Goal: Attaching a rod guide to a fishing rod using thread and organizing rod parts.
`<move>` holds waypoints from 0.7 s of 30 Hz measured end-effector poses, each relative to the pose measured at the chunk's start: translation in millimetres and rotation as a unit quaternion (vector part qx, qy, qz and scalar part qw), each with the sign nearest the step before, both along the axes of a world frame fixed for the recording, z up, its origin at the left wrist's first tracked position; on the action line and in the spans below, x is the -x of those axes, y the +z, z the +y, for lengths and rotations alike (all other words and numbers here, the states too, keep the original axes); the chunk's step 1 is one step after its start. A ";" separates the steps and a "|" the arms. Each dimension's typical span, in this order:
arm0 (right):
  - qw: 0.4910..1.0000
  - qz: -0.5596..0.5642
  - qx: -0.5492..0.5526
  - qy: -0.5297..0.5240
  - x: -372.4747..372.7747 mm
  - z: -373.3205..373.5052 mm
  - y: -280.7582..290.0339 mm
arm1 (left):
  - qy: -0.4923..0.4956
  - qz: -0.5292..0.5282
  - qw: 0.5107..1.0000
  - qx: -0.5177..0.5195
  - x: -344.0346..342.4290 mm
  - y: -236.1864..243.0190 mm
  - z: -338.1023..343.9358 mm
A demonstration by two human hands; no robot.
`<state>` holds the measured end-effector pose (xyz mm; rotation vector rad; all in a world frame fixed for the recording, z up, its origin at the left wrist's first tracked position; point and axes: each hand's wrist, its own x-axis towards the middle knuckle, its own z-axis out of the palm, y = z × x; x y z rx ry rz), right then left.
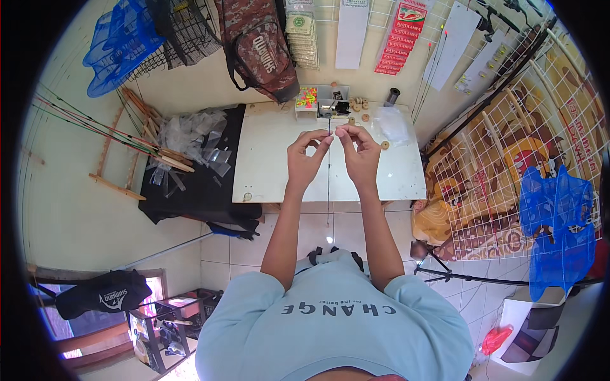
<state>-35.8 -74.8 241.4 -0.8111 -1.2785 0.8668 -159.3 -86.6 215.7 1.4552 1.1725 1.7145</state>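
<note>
My left hand (307, 156) and my right hand (359, 152) are raised together over the white table (267, 171). Their fingertips pinch a thin dark line (328, 184) that hangs straight down from between them past the table's front edge. The right fingertips also hold something very small at the top of the line; I cannot tell what. Both wrists hover above the tabletop without touching it.
A compartment box of coloured beads (306, 97), a small tray of parts (333, 105), round wooden discs (360, 103), a dark spool (393, 96) and a clear plastic bag (391, 124) lie at the table's far edge. A black table with clear bags (190, 136) stands to the left.
</note>
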 end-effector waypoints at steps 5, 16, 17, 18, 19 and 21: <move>1.000 0.002 -0.003 0.008 2.5 -2.6 1.4 | 0.001 -0.008 0.999 -0.038 0.9 -2.4 0.8; 1.000 -0.017 -0.017 0.000 2.2 -7.1 0.1 | -0.012 -0.014 1.000 -0.026 1.5 -6.1 -1.5; 1.000 -0.017 -0.017 -0.001 2.4 -7.3 -0.7 | -0.013 -0.013 0.999 -0.026 1.0 -5.2 -2.4; 1.000 -0.006 -0.012 0.003 3.2 -7.8 -1.2 | -0.016 -0.010 0.999 -0.029 0.9 -4.3 -3.6; 1.000 0.004 -0.007 0.006 3.8 -8.4 -1.4 | -0.020 -0.007 0.999 -0.031 0.9 -4.0 -4.3; 1.000 -0.001 -0.005 0.012 2.9 -9.7 -0.4 | -0.022 -0.009 0.999 -0.032 0.6 -2.7 -5.0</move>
